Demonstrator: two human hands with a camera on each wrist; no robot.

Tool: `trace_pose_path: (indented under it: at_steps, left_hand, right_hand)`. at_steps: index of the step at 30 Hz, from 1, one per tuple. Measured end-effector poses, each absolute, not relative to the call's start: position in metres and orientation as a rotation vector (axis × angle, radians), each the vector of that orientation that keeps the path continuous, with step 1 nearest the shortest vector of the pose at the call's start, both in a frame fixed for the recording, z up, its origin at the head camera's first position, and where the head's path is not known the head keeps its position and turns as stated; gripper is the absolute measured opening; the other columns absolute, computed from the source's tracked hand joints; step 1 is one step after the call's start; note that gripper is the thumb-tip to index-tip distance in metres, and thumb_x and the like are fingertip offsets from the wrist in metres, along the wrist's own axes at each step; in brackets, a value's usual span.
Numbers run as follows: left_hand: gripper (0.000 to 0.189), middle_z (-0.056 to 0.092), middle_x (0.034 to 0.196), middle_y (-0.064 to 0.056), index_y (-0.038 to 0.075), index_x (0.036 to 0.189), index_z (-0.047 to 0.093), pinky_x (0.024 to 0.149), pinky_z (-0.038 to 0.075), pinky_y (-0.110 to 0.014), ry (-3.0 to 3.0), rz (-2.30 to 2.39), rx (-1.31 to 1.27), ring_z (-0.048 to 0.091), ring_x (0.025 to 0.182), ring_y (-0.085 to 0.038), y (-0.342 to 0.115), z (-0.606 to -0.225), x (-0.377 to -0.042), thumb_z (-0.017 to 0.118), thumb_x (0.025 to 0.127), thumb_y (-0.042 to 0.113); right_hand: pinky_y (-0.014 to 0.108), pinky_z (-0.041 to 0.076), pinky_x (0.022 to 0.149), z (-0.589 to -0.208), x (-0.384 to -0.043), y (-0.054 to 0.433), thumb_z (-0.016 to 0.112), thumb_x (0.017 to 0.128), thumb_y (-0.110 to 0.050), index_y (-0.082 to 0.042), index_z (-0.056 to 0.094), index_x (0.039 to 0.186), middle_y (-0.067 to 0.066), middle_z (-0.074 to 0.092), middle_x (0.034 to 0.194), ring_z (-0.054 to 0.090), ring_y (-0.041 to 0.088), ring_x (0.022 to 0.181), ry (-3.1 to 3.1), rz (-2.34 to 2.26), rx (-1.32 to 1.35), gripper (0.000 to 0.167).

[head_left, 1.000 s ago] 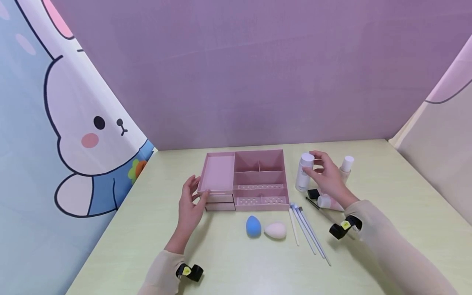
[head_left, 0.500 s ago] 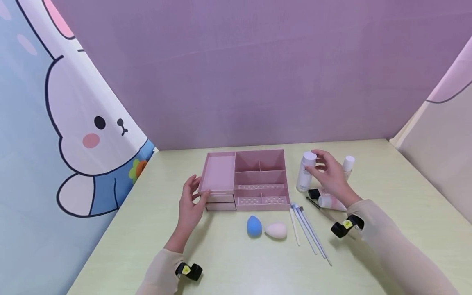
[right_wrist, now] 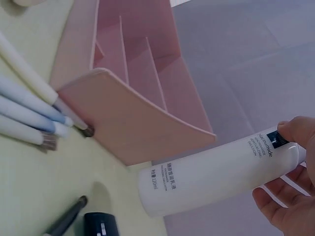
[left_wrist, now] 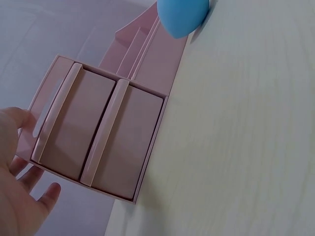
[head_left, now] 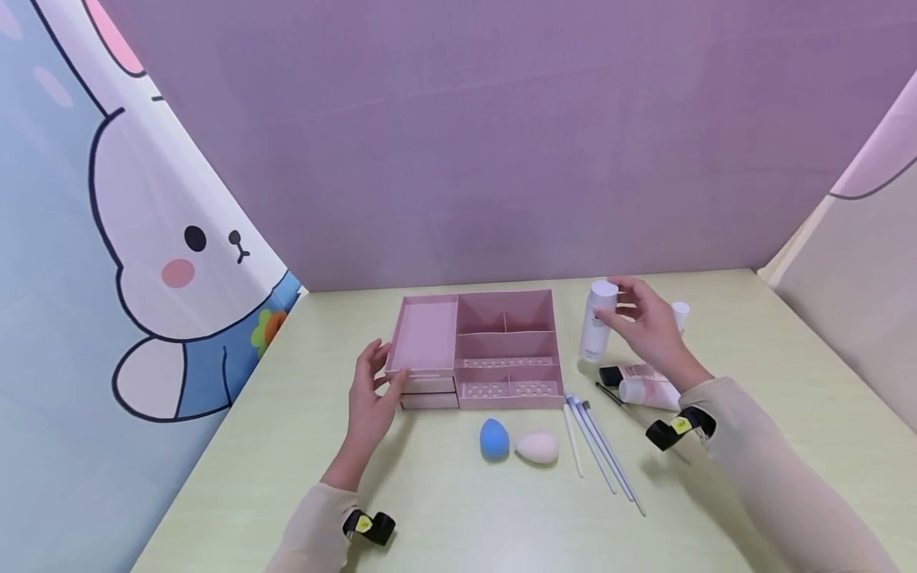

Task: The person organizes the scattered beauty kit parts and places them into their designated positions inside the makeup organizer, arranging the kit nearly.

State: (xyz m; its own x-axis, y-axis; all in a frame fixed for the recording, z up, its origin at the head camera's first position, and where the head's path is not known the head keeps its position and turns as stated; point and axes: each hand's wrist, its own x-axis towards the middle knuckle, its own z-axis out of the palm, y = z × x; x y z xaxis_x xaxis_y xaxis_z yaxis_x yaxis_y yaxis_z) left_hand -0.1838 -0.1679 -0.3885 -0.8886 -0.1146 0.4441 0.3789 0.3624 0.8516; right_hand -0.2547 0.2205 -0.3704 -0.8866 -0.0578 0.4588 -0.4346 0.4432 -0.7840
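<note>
My right hand pinches a white lotion bottle near its cap, between thumb and fingers. In the right wrist view the lotion bottle has dark lettering and hangs just above the table, beside the organizer's right wall. My left hand holds the front left corner of a pink desktop organizer, thumb on the top front edge and fingers along the side. Two closed drawers show in the left wrist view. The organizer's right half has several open compartments.
A blue makeup sponge and a pale pink one lie before the organizer. Several makeup brushes lie to their right. Under my right forearm are a white-capped tube and a black-capped item. Another white-capped bottle stands behind my right hand.
My right hand has raised the lotion bottle off the table and shifted it slightly right and up. The left hand and the organizer stay in place.
</note>
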Motion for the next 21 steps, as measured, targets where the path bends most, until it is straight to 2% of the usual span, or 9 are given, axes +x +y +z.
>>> trace_pose_path:
  at_steps: [9, 16, 21]
  left_hand:
    - [0.055, 0.051, 0.136, -0.032, -0.013, 0.139, 0.037, 0.094, 0.047, -0.05, -2.179, -1.546, -0.245, 0.05, 0.126, -0.043, -0.167, -0.388, -0.182, 0.064, 0.091, -0.009]
    - [0.056, 0.052, 0.137, -0.03, -0.01, 0.142, 0.036, 0.094, 0.048, -0.04, -2.172, -1.534, -0.244, 0.05, 0.127, -0.04, -0.168, -0.392, -0.181, 0.063, 0.093, -0.007]
    - [0.055, 0.052, 0.136, -0.032, -0.013, 0.139, 0.037, 0.094, 0.048, -0.039, -2.179, -1.537, -0.25, 0.05, 0.126, -0.042, -0.168, -0.39, -0.182, 0.064, 0.092, -0.008]
  right_hand:
    - [0.009, 0.045, 0.083, -0.357, -0.259, 0.216, 0.072, 0.091, -0.003, 0.004, 0.048, 0.139, 0.019, 0.058, 0.126, 0.054, 0.015, 0.104, -2.319, 1.448, 0.397, 0.055]
    - [0.016, 0.047, 0.088, -0.344, -0.257, 0.21, 0.071, 0.093, -0.008, 0.002, 0.049, 0.138, 0.017, 0.058, 0.125, 0.055, 0.022, 0.107, -2.338, 1.46, 0.428, 0.052]
    - [0.021, 0.048, 0.091, -0.335, -0.255, 0.206, 0.071, 0.093, -0.012, -0.001, 0.048, 0.14, 0.015, 0.058, 0.125, 0.055, 0.022, 0.108, -2.371, 1.446, 0.417, 0.053]
